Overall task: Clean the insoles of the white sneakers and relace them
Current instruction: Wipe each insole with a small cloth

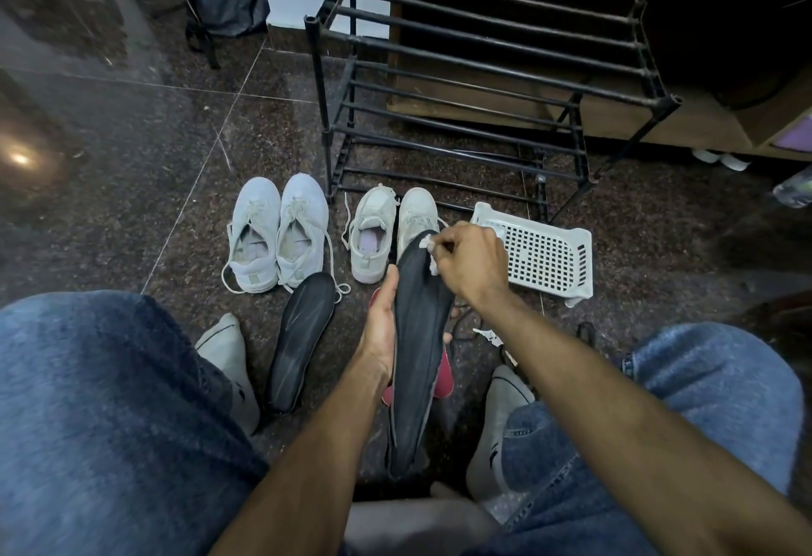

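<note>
1. Wiping stage, head view: the left hand [381,327] is clamped around the edge of a dark insole [417,349], held upright between the knees, while the right hand [472,263] pinches a small white wipe [428,253] against its upper end.
2. A second dark insole [301,342] lies on the floor [175,186], just beside the left pair of white sneakers [279,232]; whether it is already clean cannot be told.
3. A second pair of white sneakers [395,230] stands near a white basket [542,250], in front of a black shoe rack [483,72].
4. Progress, as a judgement: cleaning is partway; insoles remain out, some laces hang loose, and relacing looks not yet begun.
</note>
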